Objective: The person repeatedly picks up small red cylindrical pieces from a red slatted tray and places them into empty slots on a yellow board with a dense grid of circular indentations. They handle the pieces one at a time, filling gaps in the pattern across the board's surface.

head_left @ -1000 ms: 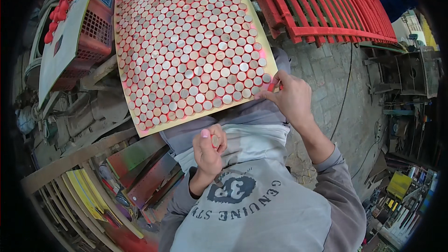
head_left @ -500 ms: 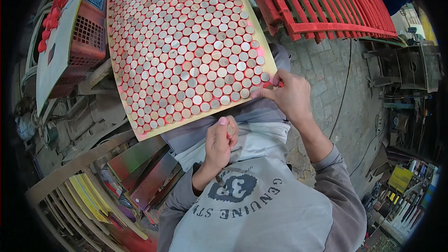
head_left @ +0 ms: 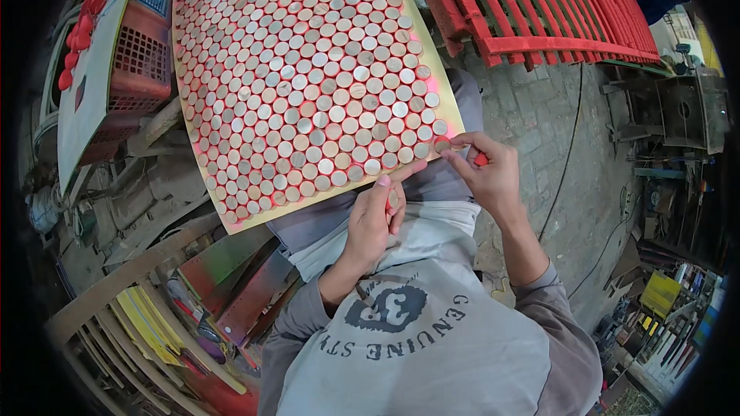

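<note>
**Discs on the board, both hands at its near edge**

Head view. A yellow board point(head_left: 447, 100) rests tilted on the person's lap, packed with rows of small round discs point(head_left: 308, 92) on a red-pink ground. Its long axis runs away from the person, toward the top of the frame.

The right hand point(head_left: 486, 177) sits at the board's near right corner. Thumb and forefinger are pinched narrow on one disc point(head_left: 442, 144), held just at the end of the last row, touching or nearly touching the board edge. A small red piece point(head_left: 480, 159) shows among the curled fingers of the same hand; what it is cannot be told.

The left hand point(head_left: 374, 219) is just below the near edge, forefinger stretched toward the same corner, the other fingers folded around another disc point(head_left: 394, 199). Of the two, the right hand is nearer the open spot at the corner; that spot lies just up and left of its fingertips.

Both forearms come in from below, elbows bent, wrists over the lap.

Around: a red metal grille point(head_left: 555, 8) beyond the board's right edge, a red crate point(head_left: 139, 62) to its left, wooden slats point(head_left: 116, 293) lower left.
</note>
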`<action>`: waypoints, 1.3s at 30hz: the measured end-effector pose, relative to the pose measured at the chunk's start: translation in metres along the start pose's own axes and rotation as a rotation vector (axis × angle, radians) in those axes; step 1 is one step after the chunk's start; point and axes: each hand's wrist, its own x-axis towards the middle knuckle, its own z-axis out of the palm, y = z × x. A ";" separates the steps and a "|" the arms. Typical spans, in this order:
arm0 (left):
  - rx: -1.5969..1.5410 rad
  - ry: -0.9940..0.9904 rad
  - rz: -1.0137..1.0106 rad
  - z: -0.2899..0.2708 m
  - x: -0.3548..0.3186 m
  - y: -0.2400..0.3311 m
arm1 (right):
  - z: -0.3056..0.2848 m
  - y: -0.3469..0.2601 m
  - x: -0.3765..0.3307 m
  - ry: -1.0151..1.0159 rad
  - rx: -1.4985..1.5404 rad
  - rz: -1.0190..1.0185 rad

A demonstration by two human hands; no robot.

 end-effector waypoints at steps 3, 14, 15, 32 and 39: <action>-0.026 0.036 -0.012 0.003 0.001 0.001 | -0.001 0.004 0.000 -0.029 0.012 0.017; -0.022 0.030 -0.002 0.002 0.001 -0.001 | 0.005 0.004 0.002 -0.034 0.010 -0.013; -0.019 0.036 -0.003 0.002 0.001 0.000 | 0.006 0.003 0.002 -0.029 0.009 -0.025; -0.303 -0.227 -0.356 -0.005 -0.014 0.004 | -0.034 -0.038 -0.024 -0.524 0.367 -0.336; -0.532 -0.232 -0.285 -0.001 -0.016 0.007 | -0.019 -0.041 -0.023 -0.371 0.247 -0.580</action>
